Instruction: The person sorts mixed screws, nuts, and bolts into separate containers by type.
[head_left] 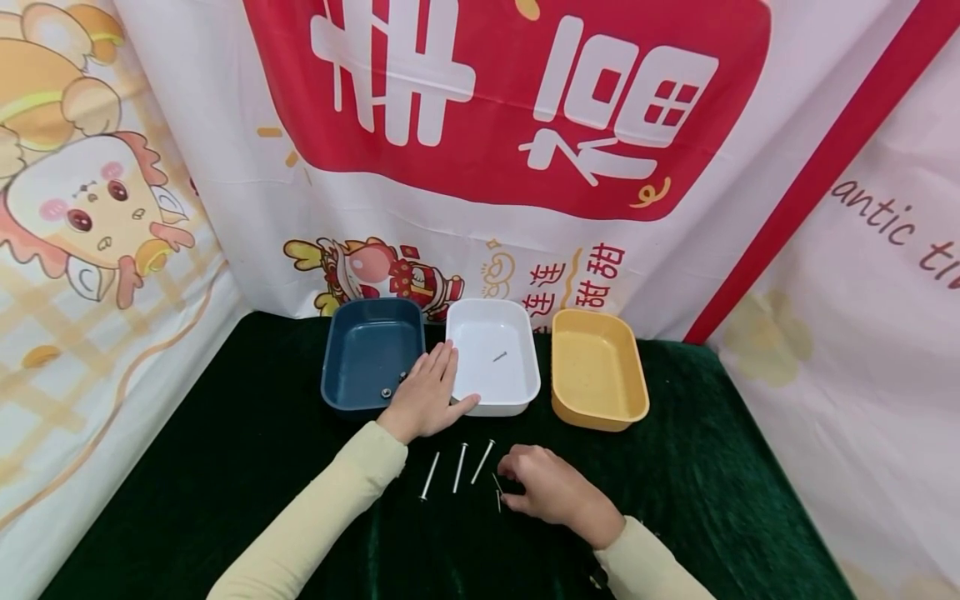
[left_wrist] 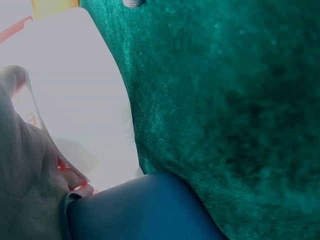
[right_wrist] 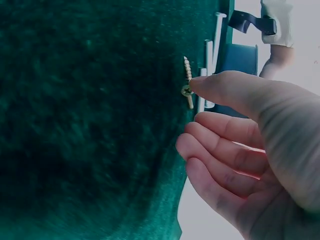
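Observation:
My left hand (head_left: 426,393) rests with its fingers straight across the neighbouring rims of the blue tray (head_left: 371,333) and the white tray (head_left: 487,329). Small nuts (head_left: 386,392) lie in the blue tray, partly behind this hand. One screw (head_left: 500,357) lies in the white tray. My right hand (head_left: 553,490) is low over the cloth, thumb and fingers apart and loosely bent. In the right wrist view its thumb tip is right at a small brass-coloured screw (right_wrist: 188,72), with another screw's head (right_wrist: 186,91) close beside it. Left of that hand lie several long bolts (head_left: 460,468).
A yellow tray (head_left: 597,354) stands to the right of the white one. Dark green cloth (head_left: 187,467) covers the table. Printed white sheets (head_left: 420,200) hang behind the trays and at both sides.

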